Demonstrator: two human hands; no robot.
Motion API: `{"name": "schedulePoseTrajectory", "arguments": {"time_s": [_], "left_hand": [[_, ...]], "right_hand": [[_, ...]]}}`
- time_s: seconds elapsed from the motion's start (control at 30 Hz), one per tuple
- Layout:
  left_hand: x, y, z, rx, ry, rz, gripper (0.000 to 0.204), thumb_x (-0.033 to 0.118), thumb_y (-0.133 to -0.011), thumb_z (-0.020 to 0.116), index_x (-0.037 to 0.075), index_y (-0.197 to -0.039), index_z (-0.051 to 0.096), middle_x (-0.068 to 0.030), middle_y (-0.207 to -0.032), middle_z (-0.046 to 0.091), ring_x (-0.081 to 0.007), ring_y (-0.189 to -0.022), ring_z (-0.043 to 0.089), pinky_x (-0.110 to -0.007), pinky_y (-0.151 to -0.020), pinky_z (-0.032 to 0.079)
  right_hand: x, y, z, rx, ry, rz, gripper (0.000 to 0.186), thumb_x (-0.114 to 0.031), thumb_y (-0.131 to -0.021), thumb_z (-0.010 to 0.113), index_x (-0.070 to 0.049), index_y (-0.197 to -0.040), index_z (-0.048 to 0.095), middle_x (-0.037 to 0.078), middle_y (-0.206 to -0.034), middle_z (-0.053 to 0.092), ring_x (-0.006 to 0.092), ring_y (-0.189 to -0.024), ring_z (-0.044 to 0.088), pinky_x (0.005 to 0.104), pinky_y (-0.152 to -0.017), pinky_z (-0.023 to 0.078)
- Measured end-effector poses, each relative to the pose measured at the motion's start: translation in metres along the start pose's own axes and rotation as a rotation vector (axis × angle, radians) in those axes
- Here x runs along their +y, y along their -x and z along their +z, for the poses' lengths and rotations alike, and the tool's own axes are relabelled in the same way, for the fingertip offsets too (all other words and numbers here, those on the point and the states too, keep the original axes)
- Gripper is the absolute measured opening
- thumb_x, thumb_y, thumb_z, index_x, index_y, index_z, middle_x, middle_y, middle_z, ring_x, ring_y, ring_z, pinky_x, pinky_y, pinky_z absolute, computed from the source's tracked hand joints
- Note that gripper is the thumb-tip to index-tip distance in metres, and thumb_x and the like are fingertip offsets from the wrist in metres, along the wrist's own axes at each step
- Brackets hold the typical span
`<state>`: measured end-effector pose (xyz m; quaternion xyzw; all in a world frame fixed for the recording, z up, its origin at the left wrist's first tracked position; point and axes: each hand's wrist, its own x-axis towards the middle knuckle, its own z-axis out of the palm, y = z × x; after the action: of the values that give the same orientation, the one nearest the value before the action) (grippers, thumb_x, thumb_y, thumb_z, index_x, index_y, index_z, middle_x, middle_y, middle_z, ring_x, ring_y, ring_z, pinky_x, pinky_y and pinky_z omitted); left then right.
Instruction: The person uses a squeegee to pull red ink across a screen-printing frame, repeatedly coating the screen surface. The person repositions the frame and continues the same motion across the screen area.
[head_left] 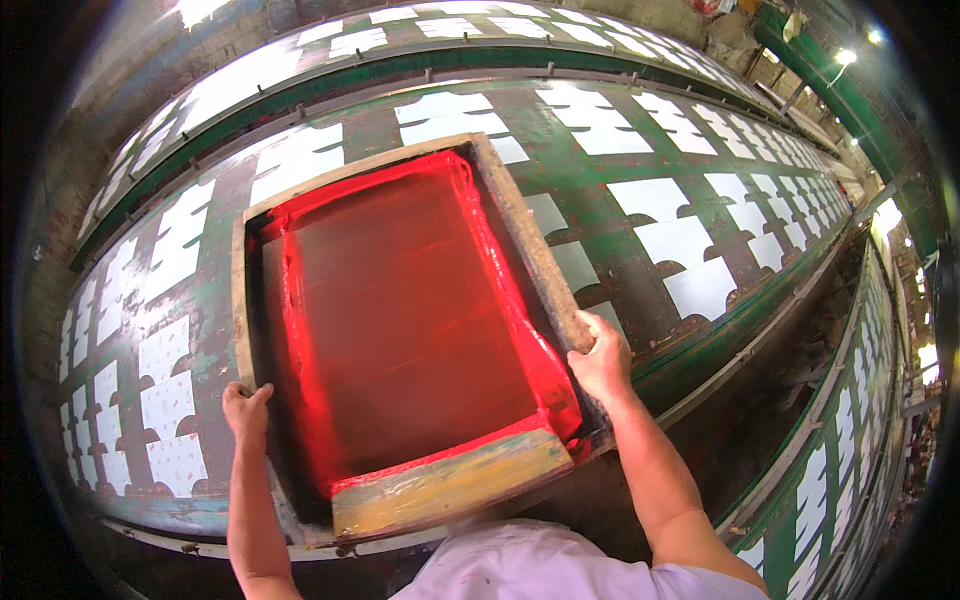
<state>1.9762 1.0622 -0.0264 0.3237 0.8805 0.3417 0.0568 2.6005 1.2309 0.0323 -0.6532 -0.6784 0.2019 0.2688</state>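
I hold a large wooden-edged printing screen (400, 310) tilted in front of me, above the near long table. Thick red ink lines the inside of its frame on all sides, and a thin red-brown film covers the mesh. My left hand (247, 410) grips the left side rail, thumb on top. Higher up on the right rail, my right hand (602, 360) is closed round the wood. A wide, yellow-stained wooden board (450, 482) lies across the screen's near end; whether it is loose, I cannot tell. The fingers' undersides are hidden below the rails.
White cut fabric pieces (675, 240) lie in rows along the green table (590, 190); those at the left (172, 405) carry small prints. A metal rail (690, 400) follows the table's near edge. Similar tables stand beyond (390, 62) and at the right (800, 430).
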Motion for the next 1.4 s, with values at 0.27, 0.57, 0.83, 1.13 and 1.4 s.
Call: {"name": "schedulePoseTrajectory", "arguments": {"time_s": [0.27,0.57,0.83,1.13,1.4], "left_hand": [[0.127,0.089,0.093,0.006,-0.078,-0.011,0.050,0.030,-0.075,0.098,-0.007,-0.091,0.067,-0.0222,-0.096,0.070,-0.0386,-0.091,0.067,-0.051,-0.087,0.054],[0.207,0.148,0.141,0.021,-0.156,-0.055,0.059,0.039,-0.076,0.098,-0.007,-0.104,0.074,-0.0266,-0.109,0.075,-0.0445,-0.102,0.072,-0.052,-0.093,0.057],[0.233,0.159,0.144,-0.119,-0.204,-0.152,0.062,0.044,-0.081,0.093,-0.002,-0.115,0.071,-0.0206,-0.130,0.067,-0.0402,-0.124,0.067,-0.050,-0.105,0.056],[0.234,0.159,0.153,-0.182,-0.230,-0.205,0.064,0.046,-0.083,0.090,-0.001,-0.121,0.070,-0.0216,-0.132,0.068,-0.0408,-0.130,0.066,-0.051,-0.110,0.056],[0.235,0.167,0.152,-0.088,-0.146,-0.152,0.057,0.039,-0.090,0.085,-0.003,-0.125,0.070,-0.0262,-0.130,0.069,-0.0445,-0.127,0.067,-0.055,-0.109,0.057]], "right_hand": [[0.141,-0.064,-0.065,0.100,0.002,0.078,0.072,0.003,-0.075,0.079,-0.006,-0.146,0.072,0.022,-0.135,0.078,0.0337,-0.122,0.078,0.0433,-0.104,0.062],[0.239,-0.102,-0.097,0.018,-0.271,0.186,0.072,0.012,-0.079,0.069,-0.002,-0.150,0.067,0.021,-0.124,0.083,0.0286,-0.114,0.081,0.0422,-0.103,0.062],[0.249,-0.103,-0.119,-0.102,-0.183,0.099,0.073,0.010,-0.088,0.075,-0.001,-0.158,0.059,0.025,-0.147,0.071,0.0384,-0.133,0.072,0.0491,-0.115,0.055],[0.121,0.032,-0.129,-0.713,-0.094,-0.826,0.054,-0.016,-0.082,0.090,-0.014,-0.135,0.080,0.018,-0.148,0.068,0.0390,-0.138,0.064,0.0534,-0.116,0.052],[0.063,0.051,-0.098,-0.518,0.149,-0.945,0.040,-0.005,-0.089,0.069,-0.010,-0.127,0.081,0.012,-0.119,0.077,0.0348,-0.108,0.074,0.0500,-0.098,0.057]]}}
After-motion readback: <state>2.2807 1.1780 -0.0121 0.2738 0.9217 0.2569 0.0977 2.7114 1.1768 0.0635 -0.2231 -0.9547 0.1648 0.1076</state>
